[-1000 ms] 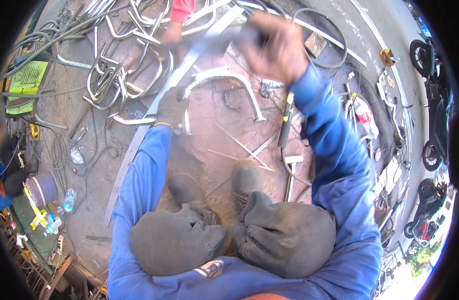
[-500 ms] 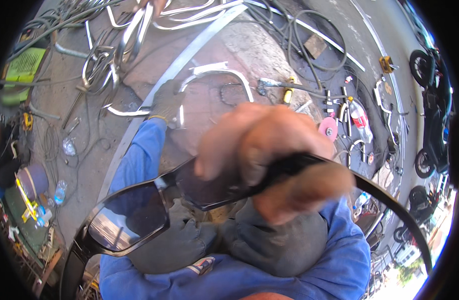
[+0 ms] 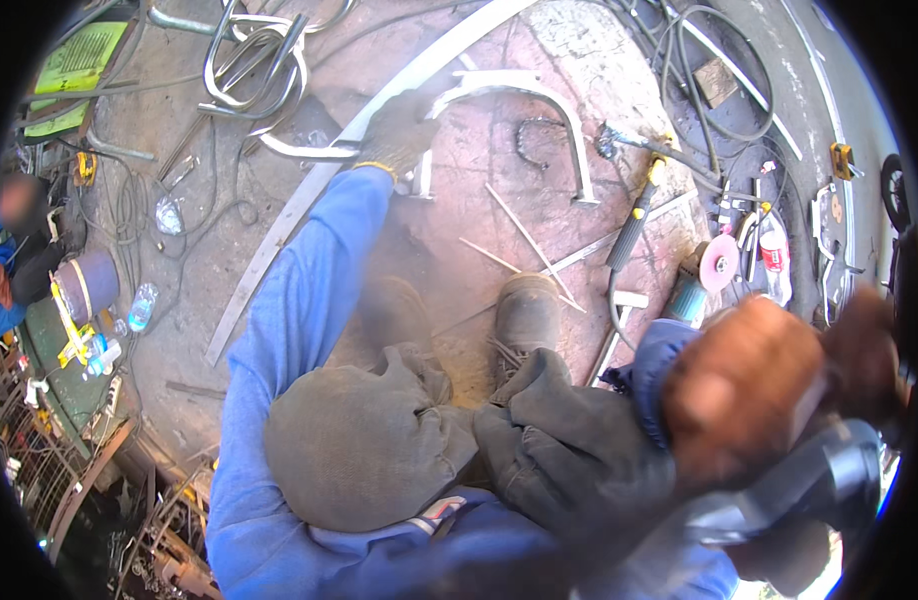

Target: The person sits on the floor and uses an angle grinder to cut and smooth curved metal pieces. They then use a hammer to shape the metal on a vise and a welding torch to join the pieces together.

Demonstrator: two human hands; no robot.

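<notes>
My left hand [image 3: 399, 135], in a dark work glove, is closed around the left leg of a bent, shiny metal tube [image 3: 554, 95] on the stained ground slab. Part of that leg is hidden by the glove. At the lower right, my bare right hand [image 3: 744, 385] is smeared by motion, with its fingers curled. It holds dark sunglasses [image 3: 799, 490] close to the camera, also blurred. Between the tube and my boots lie thin welding rods [image 3: 529, 235]. An electrode holder [image 3: 634, 215] with a yellow tip rests to their right.
A grinder with a pink disc [image 3: 719, 264] and a hammer [image 3: 631, 300] lie near my right knee. A long flat metal bar [image 3: 264, 265] crosses at left, beside bent tubes [image 3: 254, 65]. Cables coil at upper right. Another person [image 3: 14, 250] sits at far left.
The sunglasses and my right hand have swung from the middle of the view to the lower right, uncovering the rods and boots. My left hand stays at the tube; the view has shifted.
</notes>
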